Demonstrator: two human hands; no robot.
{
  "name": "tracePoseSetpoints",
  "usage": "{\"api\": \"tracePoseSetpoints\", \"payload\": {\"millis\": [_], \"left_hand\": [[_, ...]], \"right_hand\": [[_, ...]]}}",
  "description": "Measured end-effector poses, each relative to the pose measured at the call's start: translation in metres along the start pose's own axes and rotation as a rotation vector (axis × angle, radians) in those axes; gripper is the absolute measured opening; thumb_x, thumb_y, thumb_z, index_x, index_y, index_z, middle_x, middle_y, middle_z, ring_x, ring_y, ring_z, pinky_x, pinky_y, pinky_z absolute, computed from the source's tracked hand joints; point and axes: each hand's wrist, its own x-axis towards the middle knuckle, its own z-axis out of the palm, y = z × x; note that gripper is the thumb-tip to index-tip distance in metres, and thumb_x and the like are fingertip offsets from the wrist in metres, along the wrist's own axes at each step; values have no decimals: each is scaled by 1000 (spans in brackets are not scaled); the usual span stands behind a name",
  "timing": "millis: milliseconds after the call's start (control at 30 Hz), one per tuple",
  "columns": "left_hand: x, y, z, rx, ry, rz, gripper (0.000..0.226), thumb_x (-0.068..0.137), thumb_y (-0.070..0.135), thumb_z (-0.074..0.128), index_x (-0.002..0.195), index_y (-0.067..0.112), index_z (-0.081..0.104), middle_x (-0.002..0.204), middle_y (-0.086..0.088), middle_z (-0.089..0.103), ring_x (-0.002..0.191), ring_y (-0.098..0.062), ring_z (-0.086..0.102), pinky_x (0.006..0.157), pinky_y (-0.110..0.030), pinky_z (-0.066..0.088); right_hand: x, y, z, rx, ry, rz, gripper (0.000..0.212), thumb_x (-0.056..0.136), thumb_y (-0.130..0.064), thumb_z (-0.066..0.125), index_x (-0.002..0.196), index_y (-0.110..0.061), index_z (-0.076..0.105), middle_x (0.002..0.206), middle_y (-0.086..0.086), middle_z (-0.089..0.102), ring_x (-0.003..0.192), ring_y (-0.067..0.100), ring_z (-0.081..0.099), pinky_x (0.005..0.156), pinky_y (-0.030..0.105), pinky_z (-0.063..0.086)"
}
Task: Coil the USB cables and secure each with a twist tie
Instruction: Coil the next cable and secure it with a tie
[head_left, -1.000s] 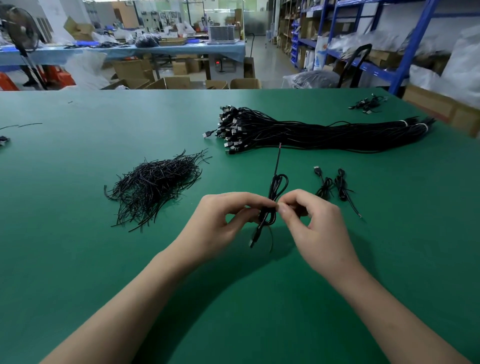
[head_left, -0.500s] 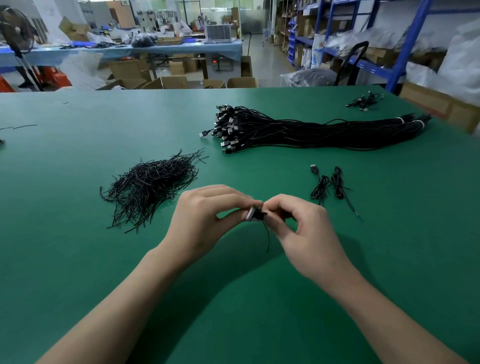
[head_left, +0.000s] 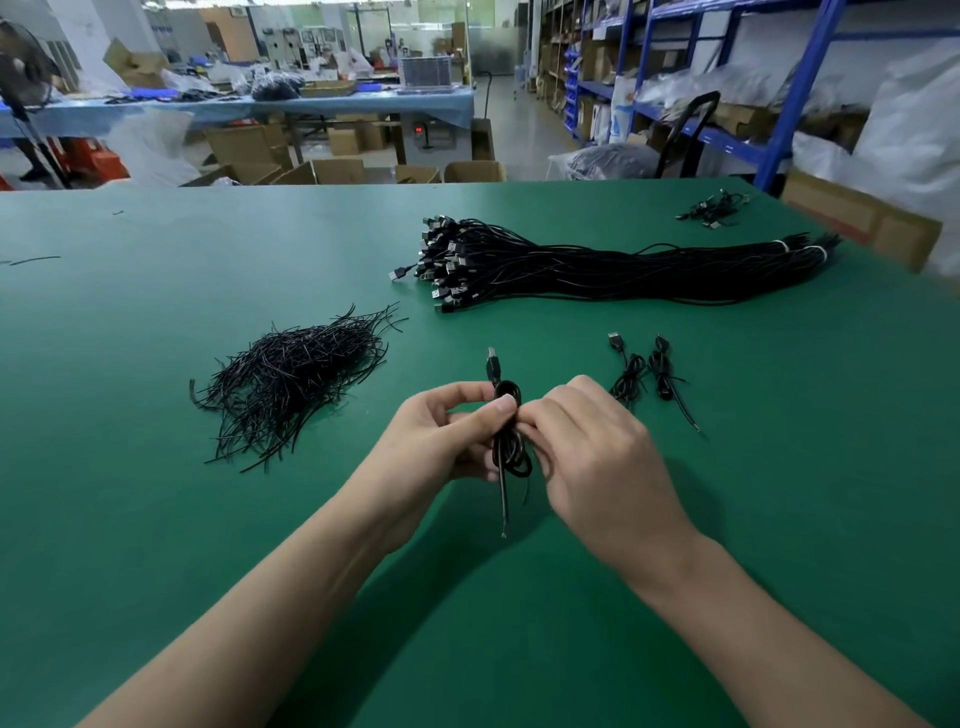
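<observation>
- Both the left hand and right hand pinch the coil at its waist, over the table.
- Easing either pinch could let loops spring loose before it is secured.

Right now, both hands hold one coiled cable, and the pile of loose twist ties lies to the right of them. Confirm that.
Not quite. The head view shows the left hand and the right hand gripping one coiled cable, but the pile of loose twist ties lies to their left, not their right.
</observation>
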Motion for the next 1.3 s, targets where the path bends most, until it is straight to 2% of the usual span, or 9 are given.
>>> {"api": "tracePoseSetpoints", "payload": {"millis": [133, 300, 467, 533, 633, 867, 1067, 1167, 1300], "left_hand": [[2, -3, -1, -42, 21, -36, 54, 76, 31, 77, 119, 7, 59, 72, -4, 69, 53, -11, 59, 57, -25, 55], [2, -9, -7, 114, 6, 45, 23, 81, 34, 74, 90, 12, 76, 74, -5, 69, 64, -12, 66, 67, -26, 58], [6, -16, -11, 309, 52, 152, 6, 90, 27, 75, 91, 22, 78, 79, -3, 76, 66, -12, 65, 65, -29, 57], [7, -18, -13, 366, 69, 191, 3, 91, 27, 76, 93, 27, 77, 80, 0, 77, 68, -12, 67, 65, -31, 58], [6, -20, -12, 385, 83, 215, 4, 90, 29, 76, 93, 31, 78, 82, 1, 78, 72, -12, 69, 68, -31, 58], [4, -21, -5, 195, 156, 200, 8, 93, 26, 72, 93, 23, 80, 94, 3, 78, 93, -7, 68, 86, -21, 50], [2, -20, -3, 93, 80, 160, 33, 87, 44, 65, 110, 27, 78, 106, 6, 78, 92, 3, 67, 75, -9, 48], [5, -23, -7, 193, 117, 154, 38, 87, 55, 58, 115, 36, 75, 107, 11, 75, 92, 2, 62, 74, -14, 47], [7, -27, -10, 235, 133, 149, 28, 94, 48, 58, 107, 31, 76, 100, 10, 75, 86, 0, 62, 70, -12, 47]], "right_hand": [[-2, 1, 2, -25, 9, 23, 25, 105, -12, 52, 84, -5, 65, 76, 5, 54, 72, 25, 48, 65, 39, 46], [-3, 0, 3, 63, -50, 118, 14, 101, -14, 60, 90, -9, 65, 82, 1, 60, 78, 21, 52, 72, 34, 46], [-3, 3, 4, 479, -217, 517, 13, 97, -28, 63, 86, -24, 70, 75, -12, 66, 69, 4, 57, 61, 15, 41], [-4, 8, 4, 607, -315, 617, 21, 99, -35, 59, 82, -28, 70, 71, -8, 67, 58, 7, 56, 53, 21, 42], [-5, 12, 3, 702, -398, 654, 24, 100, -40, 56, 84, -29, 70, 73, -7, 69, 66, 17, 63, 64, 35, 51], [-4, 5, 8, 915, -446, 747, 14, 97, -34, 66, 99, -22, 73, 93, -8, 77, 86, 7, 73, 73, 28, 58], [8, -2, 4, 863, -364, 751, 13, 94, -31, 68, 88, -20, 73, 82, -7, 76, 69, 3, 68, 58, 14, 45], [27, 29, -9, 598, -289, 829, 20, 90, -34, 67, 80, -17, 71, 72, -8, 75, 59, 3, 65, 52, 18, 45], [49, 94, -17, 139, -366, 944, 29, 85, -37, 62, 76, -10, 68, 70, 2, 74, 76, 23, 72, 73, 33, 57]]}}
